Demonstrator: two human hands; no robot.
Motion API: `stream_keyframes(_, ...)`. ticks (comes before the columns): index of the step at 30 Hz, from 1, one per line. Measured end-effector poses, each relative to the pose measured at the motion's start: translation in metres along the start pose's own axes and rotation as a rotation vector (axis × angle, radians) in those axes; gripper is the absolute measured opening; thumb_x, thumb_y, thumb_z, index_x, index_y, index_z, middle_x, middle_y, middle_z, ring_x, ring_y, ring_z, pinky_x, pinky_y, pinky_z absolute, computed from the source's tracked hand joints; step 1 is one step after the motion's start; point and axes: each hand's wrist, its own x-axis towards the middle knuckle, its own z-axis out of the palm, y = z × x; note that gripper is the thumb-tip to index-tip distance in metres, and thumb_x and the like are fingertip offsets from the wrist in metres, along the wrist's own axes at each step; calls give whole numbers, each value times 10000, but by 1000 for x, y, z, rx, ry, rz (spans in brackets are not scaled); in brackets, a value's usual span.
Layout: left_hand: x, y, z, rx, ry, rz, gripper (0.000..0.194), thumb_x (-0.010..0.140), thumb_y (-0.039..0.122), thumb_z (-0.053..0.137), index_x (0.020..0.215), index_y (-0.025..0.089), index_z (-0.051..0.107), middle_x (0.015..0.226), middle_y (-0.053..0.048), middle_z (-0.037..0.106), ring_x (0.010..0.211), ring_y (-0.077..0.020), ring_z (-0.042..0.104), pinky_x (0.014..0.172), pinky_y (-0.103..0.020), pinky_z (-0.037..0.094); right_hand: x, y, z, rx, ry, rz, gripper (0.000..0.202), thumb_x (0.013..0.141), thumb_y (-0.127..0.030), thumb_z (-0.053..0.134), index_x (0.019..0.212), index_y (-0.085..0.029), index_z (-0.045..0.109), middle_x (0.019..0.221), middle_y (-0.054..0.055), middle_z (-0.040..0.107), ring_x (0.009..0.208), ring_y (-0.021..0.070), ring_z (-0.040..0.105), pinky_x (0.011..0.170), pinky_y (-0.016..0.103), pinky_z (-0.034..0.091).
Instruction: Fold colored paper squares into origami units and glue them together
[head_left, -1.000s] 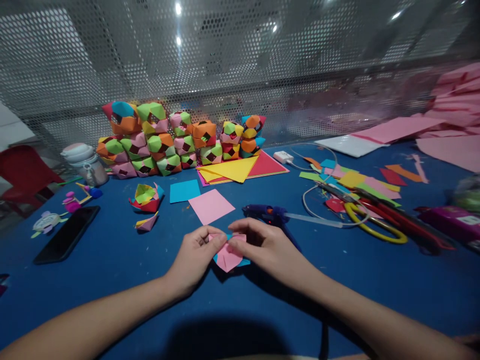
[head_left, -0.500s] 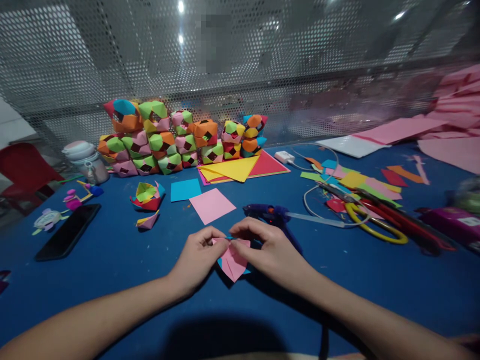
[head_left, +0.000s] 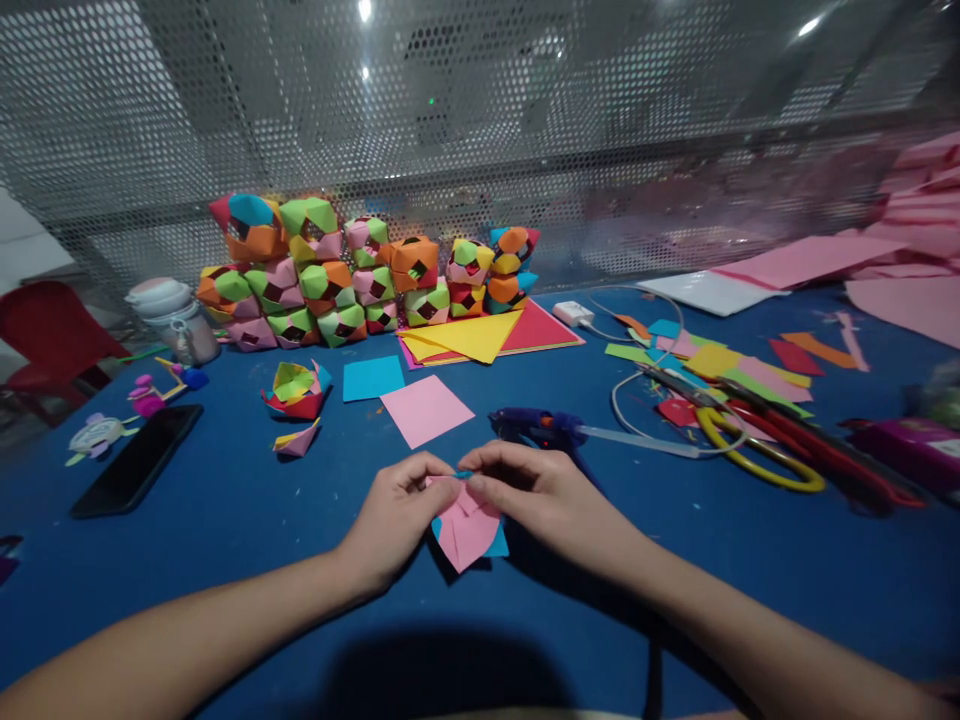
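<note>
My left hand (head_left: 396, 517) and my right hand (head_left: 541, 495) meet over the blue table (head_left: 240, 520), fingertips pinching the top of a folded pink and blue paper piece (head_left: 466, 530). The piece hangs down between both hands, just above the table. A flat pink paper square (head_left: 427, 410) lies just beyond the hands, with a blue square (head_left: 373, 378) behind it. A blue glue gun (head_left: 541, 428) lies right behind my right hand.
Stacked colourful paper cubes (head_left: 360, 272) line the mesh wall. Two partly folded pieces (head_left: 294, 390) and a black phone (head_left: 136, 458) lie to the left, with a jar (head_left: 174, 320) behind. Yellow and red sheets (head_left: 480, 335), scissors (head_left: 757, 430), a cable and paper scraps fill the right.
The folded piece has turned in my fingers and hangs a little lower, with more of its pink face showing. Both hands stayed in place.
</note>
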Motion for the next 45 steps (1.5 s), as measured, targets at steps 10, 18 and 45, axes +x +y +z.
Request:
stream_keyframes(10, -2, 4, -1, 140, 16, 59, 124, 793, 235, 530, 720, 154, 589, 660, 33, 534, 623, -91, 446, 593, -205, 352, 3, 0, -1, 39, 38, 108, 209, 814, -275, 441, 758, -169, 613, 670, -1, 550, 646, 123, 501, 605, 244, 386)
stream_keyframes(18, -4, 5, 0, 284, -18, 141, 121, 802, 205, 507, 740, 153, 597, 670, 34, 547, 617, -85, 461, 584, -198, 357, 3, 3, -1, 78, -45, 125, 175, 797, -274, 505, 676, -165, 567, 636, -21, 528, 620, 104, 479, 603, 230, 376)
stream_keyframes(45, -4, 4, -1, 196, -101, 105, 204, 826, 331, 527, 806, 146, 610, 725, 13, 565, 668, -95, 476, 611, -198, 370, -7, 4, 1, -251, 54, -217, 125, 803, -172, 499, 709, -161, 581, 678, 6, 587, 617, 112, 518, 581, 233, 402)
